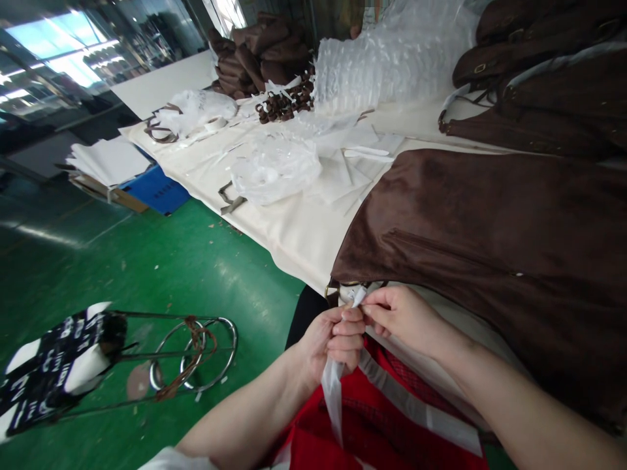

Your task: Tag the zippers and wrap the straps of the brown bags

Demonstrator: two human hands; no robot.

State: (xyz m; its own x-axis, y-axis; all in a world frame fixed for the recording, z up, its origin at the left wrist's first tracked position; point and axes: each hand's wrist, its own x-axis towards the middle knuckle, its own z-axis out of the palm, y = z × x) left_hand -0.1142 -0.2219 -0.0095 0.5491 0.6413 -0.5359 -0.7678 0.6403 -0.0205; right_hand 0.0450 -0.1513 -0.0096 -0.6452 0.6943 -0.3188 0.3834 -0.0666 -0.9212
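My left hand (343,336) is closed round a white strip (333,398), whose tail hangs below the fist over red cloth. Thumb and fingers of my right hand (394,310) pinch the strip's upper end, close against the left fist. Just beyond both hands lies the zipped edge of a large brown leather bag (465,215), with a brass zipper and a metal ring at its corner. White material shows at the bag's opening. What exactly lies between my right fingertips is partly hidden.
On the cream-covered table (304,235) are clear plastic wrap (279,170), brown strap pieces (284,101), stacked plastic bags (382,68) and more brown bags (553,85). A stool (63,365) stands on the green floor, left. Farther back is a blue box (157,189).
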